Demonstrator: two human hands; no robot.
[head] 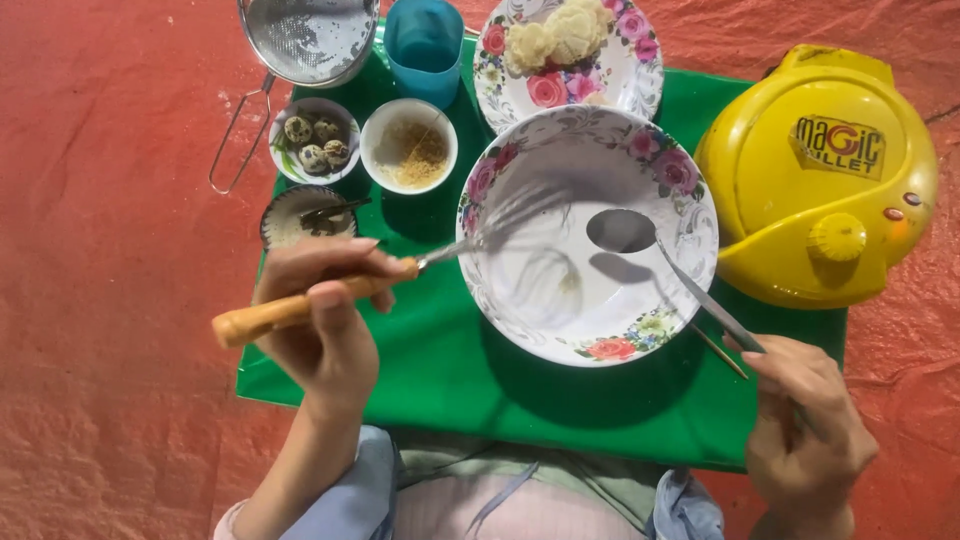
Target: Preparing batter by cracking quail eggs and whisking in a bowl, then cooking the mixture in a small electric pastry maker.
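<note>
We've got a green board [420, 350] laid on the red tarp floor [110, 300], and sitting on it are the big floral bowl [690, 235], a floral plate [640, 85] and blue cup [424, 50] far back, three small bowls [372, 150] at far left, with a yellow appliance [820, 180] on its right edge.

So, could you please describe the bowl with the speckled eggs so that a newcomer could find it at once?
Start at the green board on the red ground. Near its far left corner, below the metal sieve, stand three small bowls. The egg bowl is the leftmost of the upper pair, the only one holding small spotted eggs rather than crumbs or powder.
</note>
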